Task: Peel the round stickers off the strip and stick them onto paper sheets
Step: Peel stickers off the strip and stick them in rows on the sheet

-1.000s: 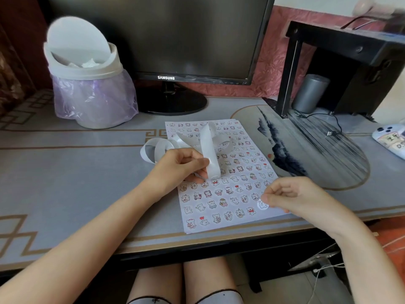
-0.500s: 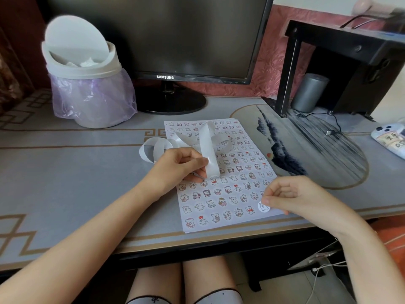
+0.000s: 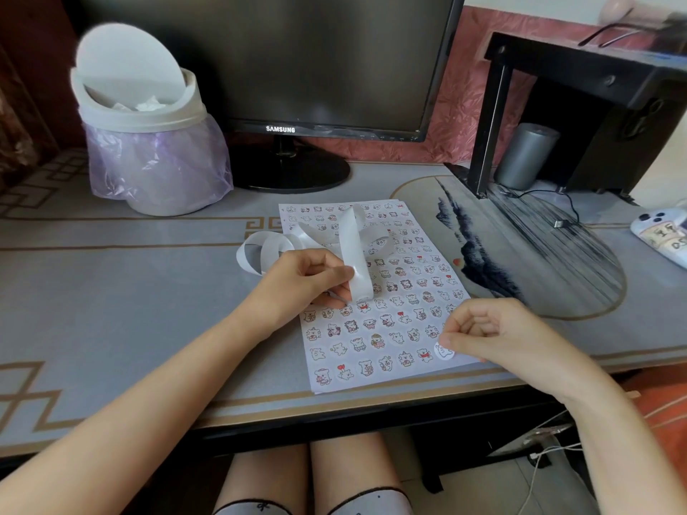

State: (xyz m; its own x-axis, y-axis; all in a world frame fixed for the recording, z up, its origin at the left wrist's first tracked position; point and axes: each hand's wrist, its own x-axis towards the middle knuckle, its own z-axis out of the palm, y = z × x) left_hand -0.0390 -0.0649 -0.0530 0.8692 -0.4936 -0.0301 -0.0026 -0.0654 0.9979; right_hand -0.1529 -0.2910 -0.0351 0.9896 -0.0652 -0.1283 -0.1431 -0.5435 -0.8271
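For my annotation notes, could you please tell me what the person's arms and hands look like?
The left hand and right hand are ungloved. The left forearm and right forearm are bare, no sleeves in view, and no watch or bracelet shows at either wrist.

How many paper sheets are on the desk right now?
1: the paper sheet lies on the desk, under the left hand gripping the strip and the right hand pinching a sticker. More may be hidden beneath.

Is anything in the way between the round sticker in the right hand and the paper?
Nothing visible. The right hand pinches the round sticker right at the paper sheet's near right corner, at the end of the nearest row. The strip, held by the left hand, lies farther up the sheet.
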